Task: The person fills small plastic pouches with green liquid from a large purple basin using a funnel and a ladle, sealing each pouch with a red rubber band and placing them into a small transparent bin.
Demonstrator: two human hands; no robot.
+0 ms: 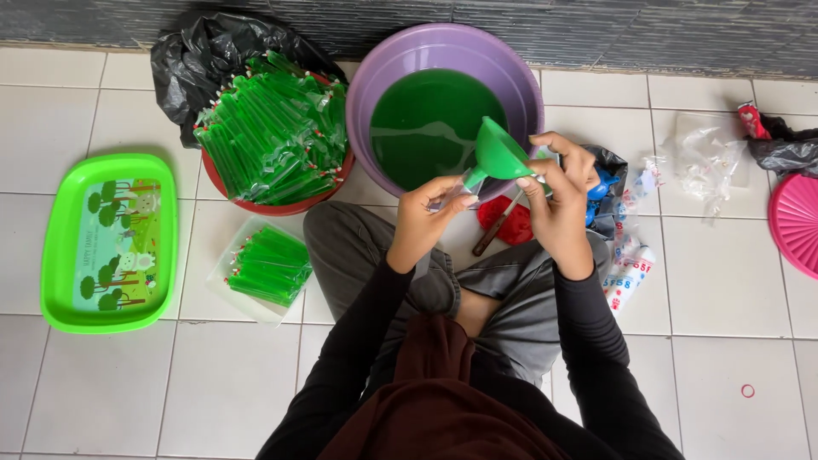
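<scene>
Two hands up at the basin's near edge, working together. Off to the far left of the left hand (423,223), a bright green tray (60,247) flat on the floor tiles (239,375), rounded corners, a cartoon picture of trees printed inside. Closer in on that side, a clear packet (266,271) stuffed with slim green sticks, lying on the tiles. Above that, a red bowl (281,204) heaped with many more thin green-filled tubes (277,136), black plastic bag (200,55) bunched behind. Right of the right hand (561,200), a roll of white wrappers (629,277) with small red and blue print, crumpled clear plastic (703,158) further out, pink ribbed lid (797,223) cut off by the frame edge, one tiny red rubber band (747,391) alone on the tiles lower right. Just under the hands, a red scrap (511,228) and a dark-handled tool (496,230).

Green funnel (498,155) right between the hands, tilted, wide mouth toward the purple basin (443,55) of dark green liquid (430,123), spout pointing down-left into a thin clear sleeve (452,198).

Left hand closed around sleeve and spout, fingers curled, thumb on top. Right hand pinched on the funnel's rim, fingertips together, wrist bent inward. Both black-sleeved forearms rising from a cross-legged lap.
</scene>
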